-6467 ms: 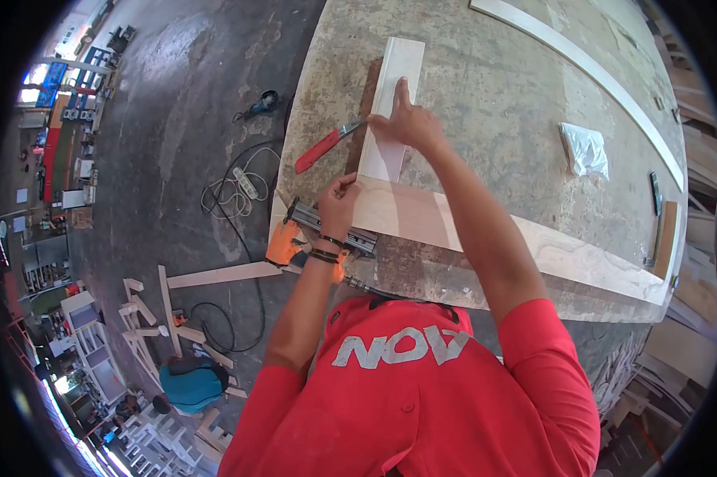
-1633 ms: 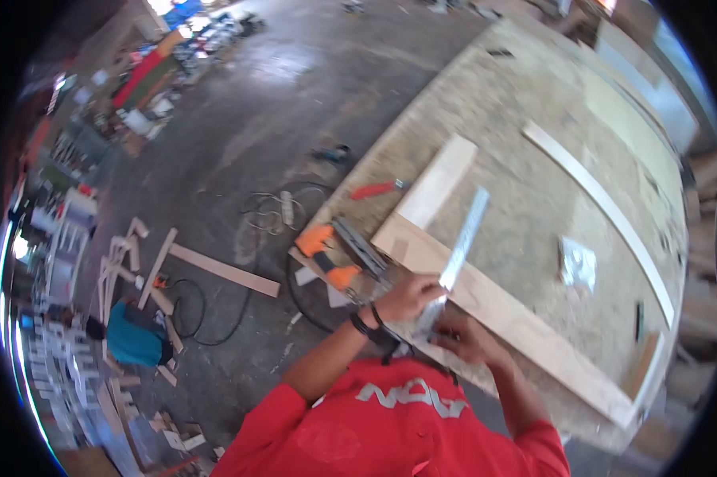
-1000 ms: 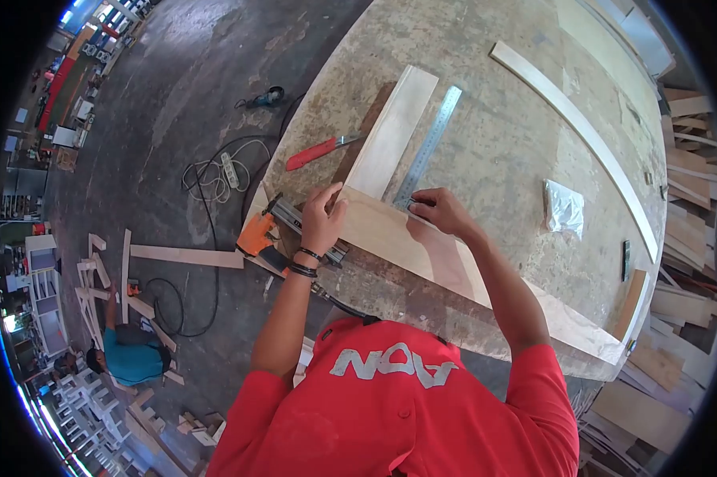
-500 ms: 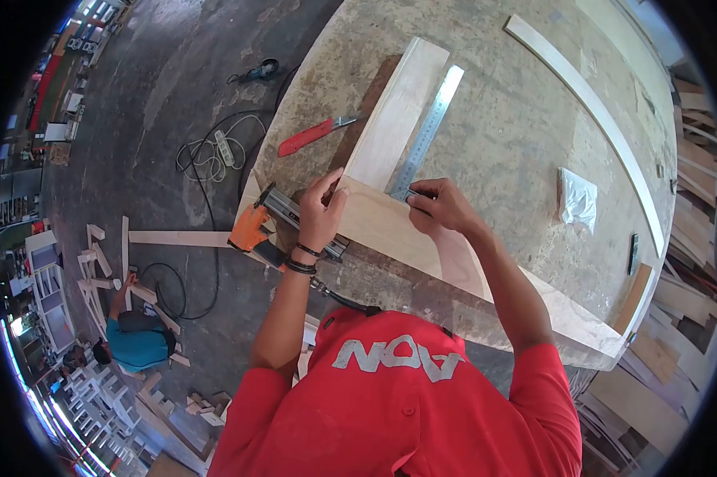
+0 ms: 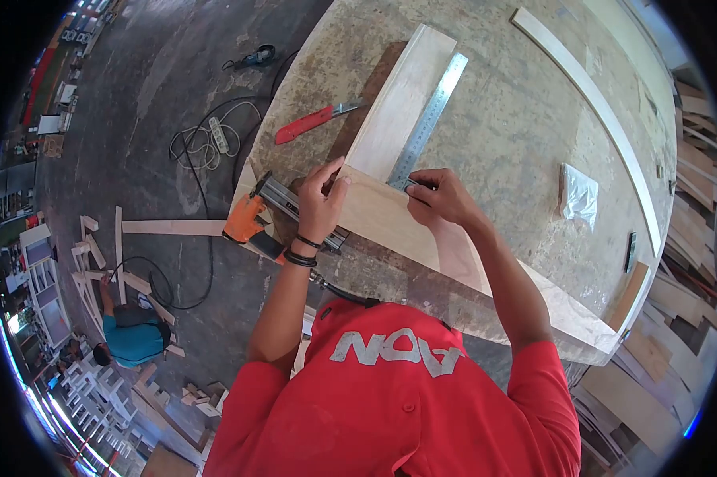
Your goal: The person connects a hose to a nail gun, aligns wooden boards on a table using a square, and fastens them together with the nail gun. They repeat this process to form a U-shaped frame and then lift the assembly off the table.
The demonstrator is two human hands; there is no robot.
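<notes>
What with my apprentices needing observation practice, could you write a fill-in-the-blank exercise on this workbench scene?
1. The right hand holds down the near end of the long steel ruler; the dark wristbands are on the ___ wrist.
2. The nail gun at the edge of the workbench has a body coloured ___.
3. The utility knife lying beside the narrow pale wooden plank has a ___ handle.

Missing words: left; orange; red.

The near end of the steel ruler (image 5: 428, 119) is covered by the right grip (image 5: 442, 200), so the hold cannot be judged. The nail gun (image 5: 251, 226) is partly hidden behind the left grip (image 5: 320, 208). The worktop (image 5: 517, 151) is cut off at the top. A dark object (image 5: 630, 250) at its right rim cannot be identified.
</notes>
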